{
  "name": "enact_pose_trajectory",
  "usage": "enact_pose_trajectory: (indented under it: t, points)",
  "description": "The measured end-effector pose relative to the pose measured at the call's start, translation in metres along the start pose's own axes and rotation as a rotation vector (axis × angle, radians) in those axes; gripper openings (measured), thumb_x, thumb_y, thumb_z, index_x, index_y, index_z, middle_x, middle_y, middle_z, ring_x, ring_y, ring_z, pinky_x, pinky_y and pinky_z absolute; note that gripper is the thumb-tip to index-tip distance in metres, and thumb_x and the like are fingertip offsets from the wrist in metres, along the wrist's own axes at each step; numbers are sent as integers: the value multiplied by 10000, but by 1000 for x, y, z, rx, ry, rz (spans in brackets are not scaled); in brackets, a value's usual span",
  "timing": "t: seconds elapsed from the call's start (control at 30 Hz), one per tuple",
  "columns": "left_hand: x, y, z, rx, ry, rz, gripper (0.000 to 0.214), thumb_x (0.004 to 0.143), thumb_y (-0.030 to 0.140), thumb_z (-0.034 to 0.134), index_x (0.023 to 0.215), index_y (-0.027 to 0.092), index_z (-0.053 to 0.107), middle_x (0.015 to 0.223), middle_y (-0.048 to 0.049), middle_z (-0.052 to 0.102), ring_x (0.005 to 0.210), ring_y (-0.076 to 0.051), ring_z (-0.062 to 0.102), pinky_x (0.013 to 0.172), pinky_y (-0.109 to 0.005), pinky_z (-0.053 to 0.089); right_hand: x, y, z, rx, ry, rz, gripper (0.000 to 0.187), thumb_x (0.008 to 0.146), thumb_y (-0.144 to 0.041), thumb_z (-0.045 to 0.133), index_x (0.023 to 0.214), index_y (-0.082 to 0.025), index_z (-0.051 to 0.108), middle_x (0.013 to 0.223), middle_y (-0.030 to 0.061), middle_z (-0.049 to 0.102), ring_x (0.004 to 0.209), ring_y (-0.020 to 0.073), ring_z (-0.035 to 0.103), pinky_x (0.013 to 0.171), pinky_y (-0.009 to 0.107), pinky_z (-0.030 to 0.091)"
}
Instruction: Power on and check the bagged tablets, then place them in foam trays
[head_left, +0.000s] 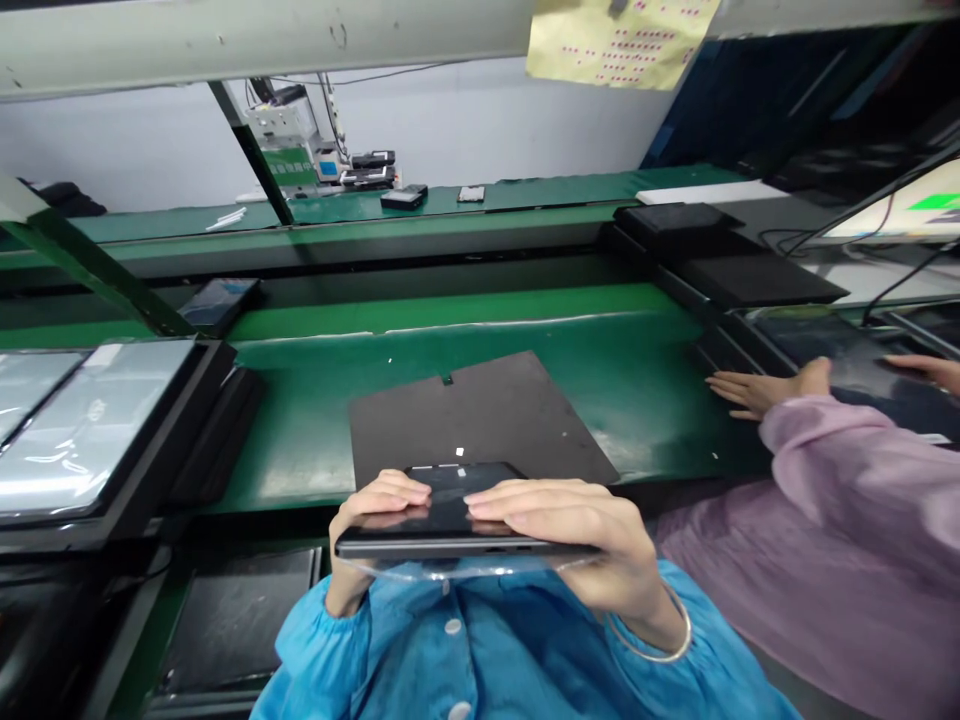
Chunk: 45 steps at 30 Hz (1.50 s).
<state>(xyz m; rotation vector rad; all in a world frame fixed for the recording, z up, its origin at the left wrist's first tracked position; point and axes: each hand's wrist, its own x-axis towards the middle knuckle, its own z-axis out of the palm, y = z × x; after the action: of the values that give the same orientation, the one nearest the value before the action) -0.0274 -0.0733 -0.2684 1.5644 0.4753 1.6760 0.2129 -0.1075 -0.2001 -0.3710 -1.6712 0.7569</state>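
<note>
Black device (450, 515) held, laptop (90, 430) on tray (171, 430)

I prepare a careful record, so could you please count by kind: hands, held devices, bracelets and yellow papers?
Wearer's left hand and right hand: 2
Co-worker's hands: 2
Held dark device: 1
Bracelet: 1
Yellow paper: 1
Total: 7

The left hand (384, 498) and right hand (585, 525) grip a black laptop (448, 505) near a dark grey sheet (480, 420) on the green mat (300, 400); 2 silver laptops (120, 430) lie to the left, a co-worker's mauve sleeve (855, 460) to the right.
</note>
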Motion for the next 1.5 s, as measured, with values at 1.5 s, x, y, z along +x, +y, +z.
enact_pose_trajectory:
  t: [1.5]
  points:
    - [-25, 30, -29, 173, 403, -222, 239, 770, 320, 939, 819, 210, 732, 739, 14, 726, 720, -146, 681, 918, -270, 504, -34, -6, -33, -562, -161, 155, 375, 1005, -123, 658, 1315, -324, 723, 1178, 25, 758, 935, 241, 781, 818, 278, 694]
